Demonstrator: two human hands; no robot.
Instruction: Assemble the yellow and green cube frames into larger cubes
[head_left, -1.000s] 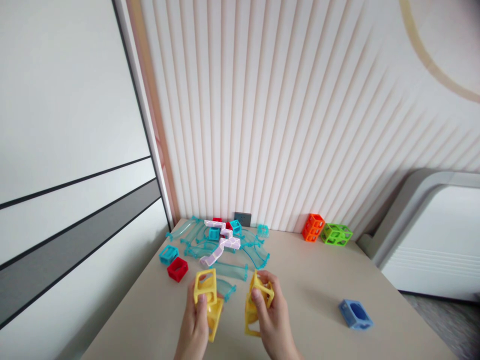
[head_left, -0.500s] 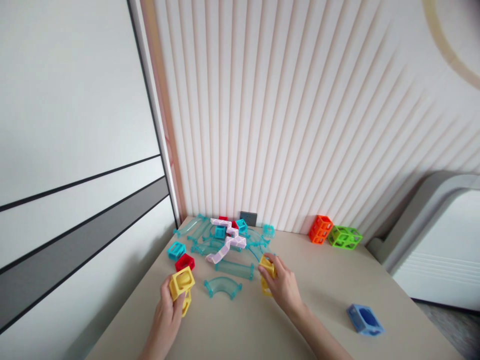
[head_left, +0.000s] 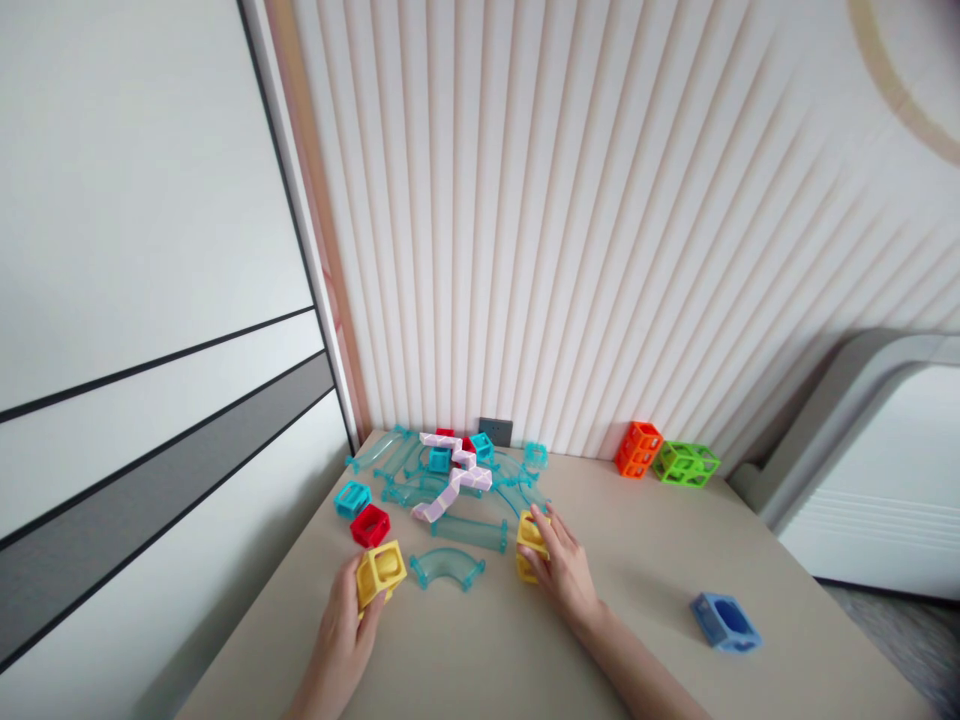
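Observation:
My left hand (head_left: 346, 618) grips a yellow cube-shaped building block (head_left: 382, 568) with round openings, held near the table's front left. Part of a second yellow block shows beneath it, mostly hidden by the fingers. My right hand (head_left: 568, 570) has its fingers at the top and right side of a yellow block stack (head_left: 529, 535), two blocks high, standing on the table. Between the hands lies a curved clear teal track piece (head_left: 448, 566). Beside the left hand's block sit a red block (head_left: 370, 525) and a teal block (head_left: 352, 499).
A pile of clear teal track pieces (head_left: 469, 533) lies at the back, with a pale pink zigzag piece (head_left: 450, 493) on top. An orange block stack (head_left: 638, 450) and green blocks (head_left: 686, 464) stand by the wall. A blue block (head_left: 726, 622) lies at the right.
My left hand has brought its yellow blocks rightward and turned them a little. The right hand's fingers have shifted and straightened somewhat on the yellow stack, baring more of the upper block.

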